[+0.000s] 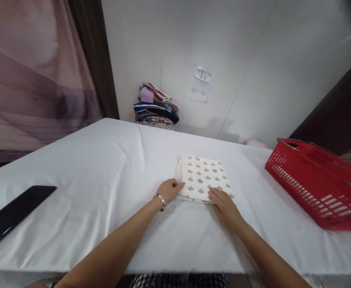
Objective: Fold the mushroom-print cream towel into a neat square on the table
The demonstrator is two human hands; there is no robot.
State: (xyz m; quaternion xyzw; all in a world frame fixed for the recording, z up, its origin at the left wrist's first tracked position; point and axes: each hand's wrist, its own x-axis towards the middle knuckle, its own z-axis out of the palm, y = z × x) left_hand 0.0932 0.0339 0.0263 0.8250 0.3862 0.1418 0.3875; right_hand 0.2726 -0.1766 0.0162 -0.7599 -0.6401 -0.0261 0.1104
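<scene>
A folded white cloth with a small printed pattern lies flat near the middle of the white-covered table. My left hand, with a bracelet on its wrist, grips the cloth's near left corner. My right hand rests flat on the cloth's near right edge, fingers spread on top of it.
A red plastic basket stands at the right side of the table. A black phone lies at the left edge. A pile of folded clothes sits at the back against the wall, below two paper notes.
</scene>
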